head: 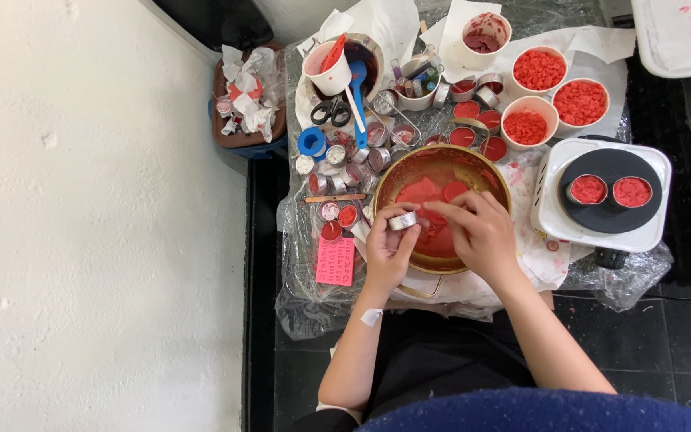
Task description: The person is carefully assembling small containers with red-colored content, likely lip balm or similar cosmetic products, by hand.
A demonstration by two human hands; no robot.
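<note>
Left hand [388, 250] pinching small tin cup [403, 221] over brass bowl [473, 164]; right hand [481, 232] fingertips narrow at rim — best kept level, pressing red wax [425, 192] out gently.

White tray [681, 36] cut off top right; hands [433, 236] hide bowl's near contents.

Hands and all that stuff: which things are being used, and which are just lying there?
In use: left hand, small tin, right hand, bowl of red wax.

Lying about: scissors, blue tape, pink card, hotplate, cups of red bits.
</note>
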